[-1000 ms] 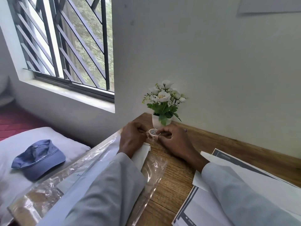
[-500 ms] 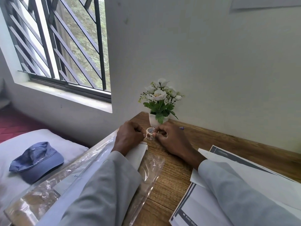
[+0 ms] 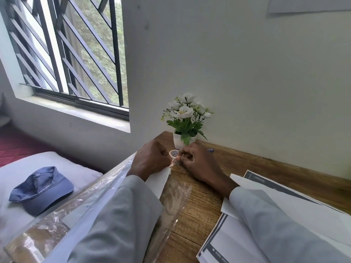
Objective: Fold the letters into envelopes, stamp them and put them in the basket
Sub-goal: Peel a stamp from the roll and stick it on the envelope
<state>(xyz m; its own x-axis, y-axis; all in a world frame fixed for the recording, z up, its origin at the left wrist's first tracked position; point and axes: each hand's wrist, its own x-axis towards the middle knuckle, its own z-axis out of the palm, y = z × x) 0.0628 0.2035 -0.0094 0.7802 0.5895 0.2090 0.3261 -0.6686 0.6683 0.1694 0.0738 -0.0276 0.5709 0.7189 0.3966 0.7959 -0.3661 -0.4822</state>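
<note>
A small white roll of stamp stickers [image 3: 174, 154] is held between both hands at the far left of the wooden desk [image 3: 201, 202]. My right hand [image 3: 199, 163] grips the roll with curled fingers. My left hand [image 3: 150, 158] is curled beside it and pinches the loose end of the strip at the corner of a white envelope [image 3: 159, 180], which lies under my left wrist. White letter sheets [image 3: 307, 205] lie at the right under my right sleeve. No basket is in view.
A small pot of white flowers [image 3: 185, 128] stands against the wall just behind my hands. A clear plastic sleeve [image 3: 174, 202] with envelopes lies along the desk's left edge. Printed sheets [image 3: 224, 243] lie at the lower right. A blue cap [image 3: 42, 189] rests on a pillow to the left.
My hands stay together at the sticker roll. The roll has turned slightly between my fingers, and my view has shifted a little.
</note>
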